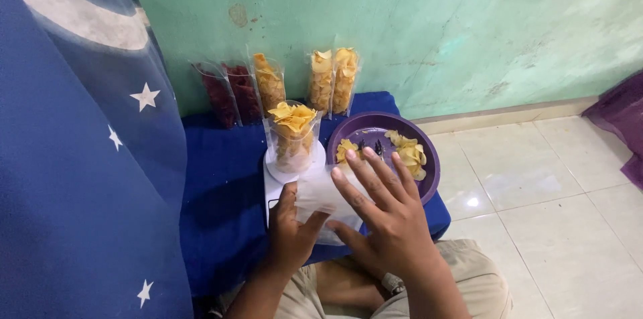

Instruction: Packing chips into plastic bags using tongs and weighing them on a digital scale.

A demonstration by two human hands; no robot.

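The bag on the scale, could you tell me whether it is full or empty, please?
Full: the bag stands upright on the scale, chips heaped above its rim.

An open pouch of chips (293,133) stands on a small scale (284,175) on the low cloth-covered table (221,192). Right of it sits a bowl (429,158) holding loose chips (410,151). Behind both, filled pouches (333,80) lean along the wall (402,17). Before the scale, the left hand (291,232) and right hand (388,215) hold what seems an empty pouch (318,195) between them.
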